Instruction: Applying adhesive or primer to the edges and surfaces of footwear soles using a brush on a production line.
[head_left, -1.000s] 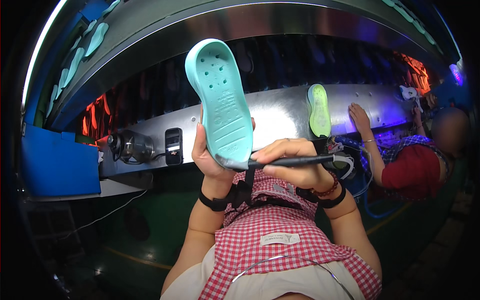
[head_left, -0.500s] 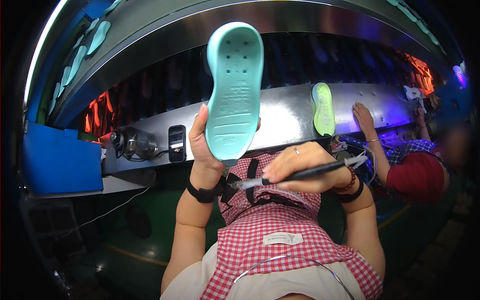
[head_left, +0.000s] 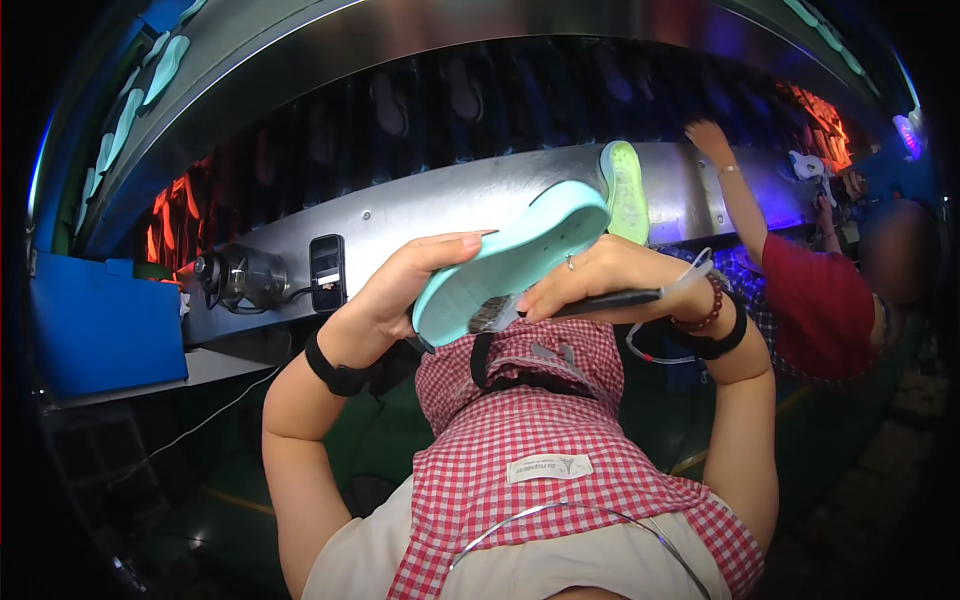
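Note:
A turquoise shoe sole (head_left: 545, 228) is tilted in front of me, its hollow side turned toward my right. My left hand (head_left: 385, 290) is closed around its near, lower end, the thumb lying along the outer edge. In my right hand (head_left: 615, 270) is a brush (head_left: 615, 303) with a black handle and a thin clear tube at its back end. The bristles lie against the inside of the sole near its lower end. Part of the sole's hollow is hidden behind my right hand.
On the steel ledge (head_left: 400, 205) lies a lime-green sole (head_left: 625, 190). Farther left are a phone (head_left: 327, 272) and a metal-and-glass pot (head_left: 245, 280). A dark conveyor (head_left: 440, 100) carries soles behind. At right, a co-worker's hand (head_left: 712, 140) reaches toward it. A blue box (head_left: 115, 320) stands left.
The sole has come down and tipped from upright to slanted right. The brush has moved up and left, into the sole. The co-worker's hand has moved farther back toward the conveyor.

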